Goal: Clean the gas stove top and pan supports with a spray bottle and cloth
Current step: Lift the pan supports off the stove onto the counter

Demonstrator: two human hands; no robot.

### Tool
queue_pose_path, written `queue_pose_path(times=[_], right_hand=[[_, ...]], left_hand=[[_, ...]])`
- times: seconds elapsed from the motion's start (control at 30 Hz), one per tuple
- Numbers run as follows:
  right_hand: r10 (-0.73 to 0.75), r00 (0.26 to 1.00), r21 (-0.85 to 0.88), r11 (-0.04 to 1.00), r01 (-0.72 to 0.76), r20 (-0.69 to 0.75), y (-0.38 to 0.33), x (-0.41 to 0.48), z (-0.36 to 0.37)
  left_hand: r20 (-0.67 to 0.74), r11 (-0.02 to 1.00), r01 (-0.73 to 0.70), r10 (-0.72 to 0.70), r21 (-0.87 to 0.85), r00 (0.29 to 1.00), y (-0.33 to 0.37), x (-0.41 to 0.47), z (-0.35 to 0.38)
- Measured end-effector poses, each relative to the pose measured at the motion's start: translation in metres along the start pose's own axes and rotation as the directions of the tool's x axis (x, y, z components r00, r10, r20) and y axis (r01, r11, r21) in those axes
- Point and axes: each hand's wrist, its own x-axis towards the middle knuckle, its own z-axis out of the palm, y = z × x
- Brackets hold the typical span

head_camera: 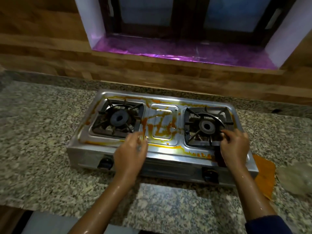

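Clearly early stage: steel two-burner gas stove point(162, 149) sits mid-counter point(42, 149), top streaked with orange-brown sauce stains, thickest on the raised center panel and along the front lip, so no wiping looks done yet. Right hand point(234, 147) is at the 5 o'clock corner of the right pan support point(208, 126), fingers curled over its front bar; the grip looks part-closed on the bar, but can't tell if it's firmly pinched or only touching. Left hand point(130, 152) hovers over the front edge of the top, just right of the left pan support point(118, 118), fingers loosely bent and motion-blurred, holding nothing visible. Both forearms look wet and shiny. My read: step in hand is lifting off the right pan support to clear the top for cleaning. Next move calls for a firm two-point hold, probably left hand joining, and a straight lift off the burner point(206, 126). Supports are dark cast metal, square frames with radial prongs, likely heavy and greasy. Counter is speckled granite. Orange cloth point(265, 176) lies flat at 4 o'clock of the stove, touching its right end. Spray bottle not in view.
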Motion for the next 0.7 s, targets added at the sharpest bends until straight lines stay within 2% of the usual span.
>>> queue_pose_path(times=[0.1,0.3,0.43,0.7], right_hand=[[0.005,0.999,0.028,1.000,-0.004,-0.044,0.000,-0.004,0.002],[0.005,0.997,0.147,0.989,0.007,-0.076,-0.001,-0.009,-0.002],[-0.022,0.993,0.222,0.974,0.048,-0.115,-0.003,-0.003,-0.009],[-0.016,0.994,0.383,0.922,0.055,-0.104,-0.034,0.006,0.001]], left_hand=[[-0.025,0.962,0.229,-0.228,0.148,0.973,-0.021,0.040,-0.019],[0.143,0.842,0.349,-0.438,0.412,0.887,-0.032,0.084,0.006],[0.130,0.816,0.381,-0.475,0.436,0.870,-0.027,0.092,0.019],[0.027,0.799,0.510,-0.546,0.317,0.838,-0.013,0.099,0.005]])
